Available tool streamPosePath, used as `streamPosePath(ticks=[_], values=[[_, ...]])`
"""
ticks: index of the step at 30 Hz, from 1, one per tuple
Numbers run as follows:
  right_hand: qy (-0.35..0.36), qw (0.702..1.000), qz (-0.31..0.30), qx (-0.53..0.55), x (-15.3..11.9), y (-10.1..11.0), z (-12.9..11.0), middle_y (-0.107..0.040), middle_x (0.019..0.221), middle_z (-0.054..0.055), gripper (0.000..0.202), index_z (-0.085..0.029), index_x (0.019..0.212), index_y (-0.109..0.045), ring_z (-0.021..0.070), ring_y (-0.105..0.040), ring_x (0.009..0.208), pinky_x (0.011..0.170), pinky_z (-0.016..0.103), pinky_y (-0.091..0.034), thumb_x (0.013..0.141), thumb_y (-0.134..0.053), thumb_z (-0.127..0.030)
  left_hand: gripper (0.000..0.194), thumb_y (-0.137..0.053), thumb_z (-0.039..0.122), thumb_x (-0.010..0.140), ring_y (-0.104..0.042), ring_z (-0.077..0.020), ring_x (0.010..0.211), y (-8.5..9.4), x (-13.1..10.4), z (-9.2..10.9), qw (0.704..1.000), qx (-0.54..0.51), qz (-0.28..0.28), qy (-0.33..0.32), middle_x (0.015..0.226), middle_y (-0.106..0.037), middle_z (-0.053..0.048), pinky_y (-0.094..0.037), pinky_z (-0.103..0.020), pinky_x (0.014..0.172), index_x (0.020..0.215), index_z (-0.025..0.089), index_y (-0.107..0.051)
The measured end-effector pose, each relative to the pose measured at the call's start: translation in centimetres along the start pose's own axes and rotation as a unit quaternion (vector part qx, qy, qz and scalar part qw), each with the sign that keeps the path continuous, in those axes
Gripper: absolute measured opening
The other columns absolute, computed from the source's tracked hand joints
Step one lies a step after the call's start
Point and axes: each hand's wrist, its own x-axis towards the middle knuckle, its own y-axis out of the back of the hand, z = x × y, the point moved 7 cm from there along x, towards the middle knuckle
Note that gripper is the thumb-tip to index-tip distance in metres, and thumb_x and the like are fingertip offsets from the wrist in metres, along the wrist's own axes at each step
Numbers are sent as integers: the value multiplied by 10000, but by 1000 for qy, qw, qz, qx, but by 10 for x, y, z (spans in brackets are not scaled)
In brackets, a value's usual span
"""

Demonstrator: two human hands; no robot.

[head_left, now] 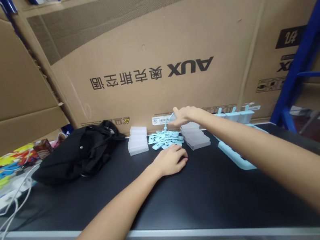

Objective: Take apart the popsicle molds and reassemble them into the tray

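My right hand is raised above a pile of light-blue plastic popsicle sticks. Pinched in its fingers is one light-blue popsicle stick, its narrow end pointing down toward the pile. My left hand lies on the black tabletop just in front of the pile, fingers loosely bent and thumb apart, nothing visible in it. Translucent popsicle mould cups stand in two groups, a left group and a right group. Farther right, partly hidden by my right forearm, is a light-blue mould tray.
Several cups with light-blue sticks rise from the tray. A black bag lies on the left, beside a power strip with white cables and colourful packaging. Cardboard walls the back; a blue metal post stands right.
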Motion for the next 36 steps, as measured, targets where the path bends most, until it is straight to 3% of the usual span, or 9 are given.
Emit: streamPosePath(ticks=[3, 10, 15, 21, 25, 29, 32, 36], values=[[-13, 999, -42, -25, -2, -2, -4, -652, 1186, 207, 826, -147, 1380, -474, 387, -596, 1117, 934, 525, -448, 757, -532, -687, 205, -440, 340, 955, -576, -218, 1048, 0, 0, 0, 1000, -3, 1, -2, 1047, -623, -42, -492, -336, 897, 1023, 243, -607], [35, 997, -16, -59, 3, -14, -32, -631, 1247, 213, 767, -152, 1275, -599, 389, -585, 1166, 943, 509, -445, 752, -549, -711, 207, -448, 336, 951, -580, -221, 1039, 0, 0, 0, 1000, 3, 4, -2, 1055, -620, -47, -501, -334, 878, 1027, 238, -614], [15, 999, 18, -41, 13, -17, -33, -621, 1245, 246, 878, -88, 1305, -537, 367, -581, 1183, 959, 475, -450, 739, -548, -758, 209, -448, 332, 950, -582, -223, 1041, 0, 0, -1, 1000, 4, -1, 1, 1058, -618, -51, -500, -340, 884, 1032, 235, -614], [4, 1000, 3, -6, 28, -23, -29, -625, 1246, 240, 712, -84, 1280, -575, 343, -614, 1140, 932, 392, -482, 741, -666, -540, 219, -436, 351, 951, -572, -228, 1042, -1, 1, -2, 1000, 5, 3, -3, 1046, -608, -48, -503, -345, 876, 1028, 237, -607], [13, 1000, -10, -7, 33, -33, -40, -625, 1250, 246, 671, -65, 1306, -565, 342, -634, 1102, 884, 388, -508, 743, -664, -417, 228, -446, 365, 947, -550, -238, 1067, 0, 1, -3, 999, 22, 24, 7, 1059, -597, -59, -489, -356, 922, 1028, 232, -613], [33, 999, -35, -10, 40, -49, -54, -672, 1186, 216, 493, -78, 1172, -674, 317, -645, 1083, 858, 343, -516, 744, -656, -323, 266, -452, 393, 941, -540, -248, 1074, -1, 0, -9, 998, 35, 41, 32, 1091, -586, -70, -473, -379, 966, 1059, 219, -614], [41, 997, -57, -11, 47, -61, -59, -705, 1122, 191, 398, -88, 1068, -729, 309, -660, 1034, 831, 341, -527, 731, -652, -285, 294, -441, 413, 942, -543, -257, 1074, -5, 0, -14, 997, 36, 35, 51, 1090, -593, -75, -472, -394, 966, 1082, 215, -609], [45, 997, -57, -6, 54, -70, -63, -695, 1142, 197, 449, -74, 1114, -714, 318, -658, 1024, 823, 362, -529, 733, -634, -298, 323, -425, 433, 945, -549, -263, 1083, -8, 0, -18, 997, 27, 23, 73, 1104, -602, -81, -473, -399, 963, 1105, 214, -601]])
